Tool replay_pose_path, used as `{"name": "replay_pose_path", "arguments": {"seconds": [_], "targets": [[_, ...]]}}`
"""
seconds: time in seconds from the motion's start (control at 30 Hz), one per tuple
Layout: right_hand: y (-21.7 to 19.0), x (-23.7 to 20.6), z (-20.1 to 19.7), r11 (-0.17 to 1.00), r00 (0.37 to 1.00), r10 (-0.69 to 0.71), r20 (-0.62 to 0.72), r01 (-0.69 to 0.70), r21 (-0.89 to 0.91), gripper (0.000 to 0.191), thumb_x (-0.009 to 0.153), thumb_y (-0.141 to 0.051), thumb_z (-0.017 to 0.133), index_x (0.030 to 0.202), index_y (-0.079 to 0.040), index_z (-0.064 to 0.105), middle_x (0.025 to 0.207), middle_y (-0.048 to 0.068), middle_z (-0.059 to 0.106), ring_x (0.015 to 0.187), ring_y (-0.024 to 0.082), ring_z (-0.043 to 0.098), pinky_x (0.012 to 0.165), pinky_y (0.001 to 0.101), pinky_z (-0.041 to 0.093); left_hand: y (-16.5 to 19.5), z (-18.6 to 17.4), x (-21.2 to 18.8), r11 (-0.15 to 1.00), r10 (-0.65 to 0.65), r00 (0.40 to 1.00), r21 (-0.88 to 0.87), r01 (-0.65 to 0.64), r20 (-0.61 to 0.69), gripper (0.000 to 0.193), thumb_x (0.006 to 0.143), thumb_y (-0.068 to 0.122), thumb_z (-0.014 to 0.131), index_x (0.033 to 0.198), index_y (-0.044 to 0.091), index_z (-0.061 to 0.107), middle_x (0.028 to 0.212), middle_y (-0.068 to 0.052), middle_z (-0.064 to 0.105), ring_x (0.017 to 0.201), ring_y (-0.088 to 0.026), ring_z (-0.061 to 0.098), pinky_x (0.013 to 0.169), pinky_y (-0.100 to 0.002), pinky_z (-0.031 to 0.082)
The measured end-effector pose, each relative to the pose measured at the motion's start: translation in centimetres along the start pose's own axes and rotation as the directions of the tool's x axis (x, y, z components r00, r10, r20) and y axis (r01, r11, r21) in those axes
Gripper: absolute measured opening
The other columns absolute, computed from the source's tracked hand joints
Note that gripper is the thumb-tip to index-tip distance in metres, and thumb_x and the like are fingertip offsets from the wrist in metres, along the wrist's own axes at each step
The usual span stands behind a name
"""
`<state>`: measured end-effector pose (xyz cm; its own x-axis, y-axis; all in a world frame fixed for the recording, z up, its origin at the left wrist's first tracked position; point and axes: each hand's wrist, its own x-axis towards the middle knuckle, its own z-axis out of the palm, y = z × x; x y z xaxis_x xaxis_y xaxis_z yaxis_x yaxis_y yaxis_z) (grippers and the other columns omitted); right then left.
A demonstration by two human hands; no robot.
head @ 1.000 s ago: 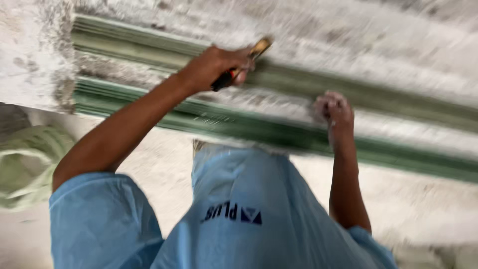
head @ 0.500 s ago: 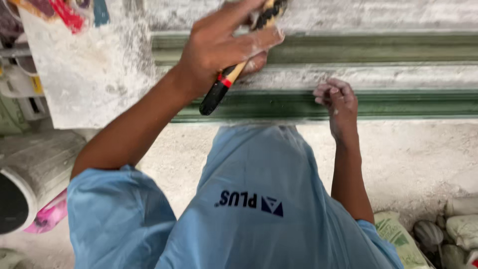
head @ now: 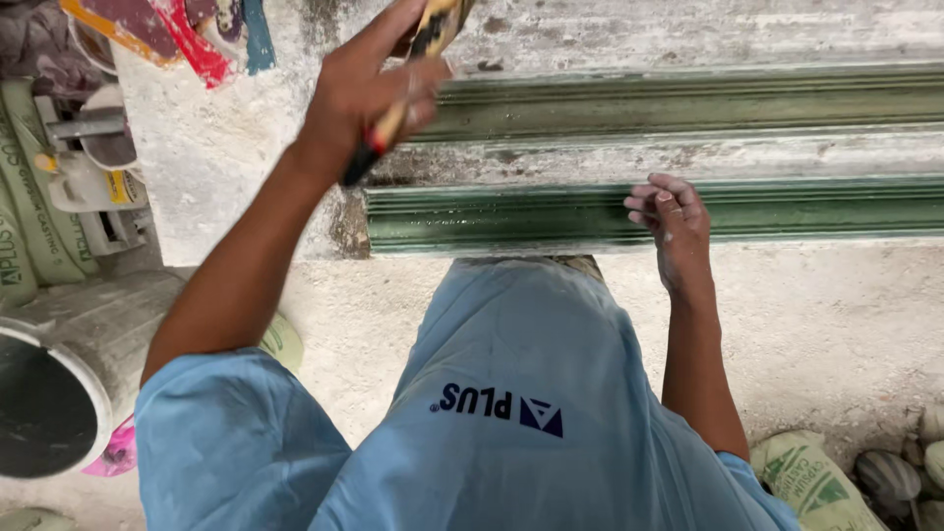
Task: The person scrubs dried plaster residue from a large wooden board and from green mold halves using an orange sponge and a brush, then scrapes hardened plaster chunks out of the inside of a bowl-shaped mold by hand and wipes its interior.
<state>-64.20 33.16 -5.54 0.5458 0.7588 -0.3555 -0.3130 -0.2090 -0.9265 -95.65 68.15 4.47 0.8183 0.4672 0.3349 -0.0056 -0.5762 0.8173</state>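
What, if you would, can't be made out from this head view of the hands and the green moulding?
- Tool in the left hand: its working end is cut off by the top edge, and motion blur smears the handle.
- Right hand on the green moulding: the fingertips curl under, so the contact is hidden.
- Moulding: its right end runs off the frame edge.
- Bucket: cut by the left edge, its inside too dark to read.
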Motion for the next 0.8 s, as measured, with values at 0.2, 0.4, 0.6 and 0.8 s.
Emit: {"name": "replay_pose_path", "arguments": {"seconds": [0.2,0.4,0.6,0.8], "targets": [[-0.5,-0.4,1.6,0.998,0.999,-0.04,-0.021,0.039,-0.05,0.035,0.111,-0.026,0.055,0.136,-0.001,0.056,0.121,0.012,0.069,0.108,0.02,0.069,0.093,0.0323,0.056,-5.7,-0.5,-1.7,0.716,-0.497,0.855,-0.627,0.307,-0.15,0.042,0.106,0.009,0.066,0.145,0.008,0.05,0.122,-0.018,0.072,0.091,-0.018,0.076,0.07,-0.03,0.066],[-0.8,-1.4,2.6,0.998,0.999,-0.018,-0.034,0.016,-0.062,0.032,0.112,-0.023,0.054,0.135,-0.002,0.056,0.121,0.012,0.068,0.108,0.019,0.068,0.094,0.0328,0.056,-8.3,4.0,0.6,0.384,-0.553,0.832,-0.896,0.224,-0.029,0.064,0.105,0.024,0.078,0.154,-0.002,0.047,0.117,-0.022,0.07,0.078,-0.021,0.067,0.06,-0.03,0.054],[-1.4,-1.8,3.1,0.998,0.997,-0.023,-0.067,0.019,-0.067,0.029,0.112,-0.021,0.052,0.134,-0.003,0.057,0.12,0.011,0.069,0.109,0.019,0.068,0.094,0.0325,0.056,-9.0,11.0,3.2,0.935,-0.266,0.914,-0.147,0.322,0.307,0.036,0.098,0.043,0.078,0.124,0.02,0.075,0.117,-0.004,0.075,0.094,-0.014,0.076,0.078,-0.031,0.064],[-1.0,-1.5,3.3,0.999,0.997,-0.023,-0.075,0.02,-0.046,0.029,0.112,-0.02,0.053,0.135,-0.003,0.056,0.12,0.011,0.069,0.109,0.019,0.068,0.094,0.0324,0.056,-11.4,9.6,-0.2,0.903,-0.103,0.83,0.401,-0.153,0.548,0.023,0.09,0.035,0.08,0.111,0.024,0.078,0.088,0.001,0.078,0.073,-0.011,0.069,0.077,-0.038,0.055]]}}
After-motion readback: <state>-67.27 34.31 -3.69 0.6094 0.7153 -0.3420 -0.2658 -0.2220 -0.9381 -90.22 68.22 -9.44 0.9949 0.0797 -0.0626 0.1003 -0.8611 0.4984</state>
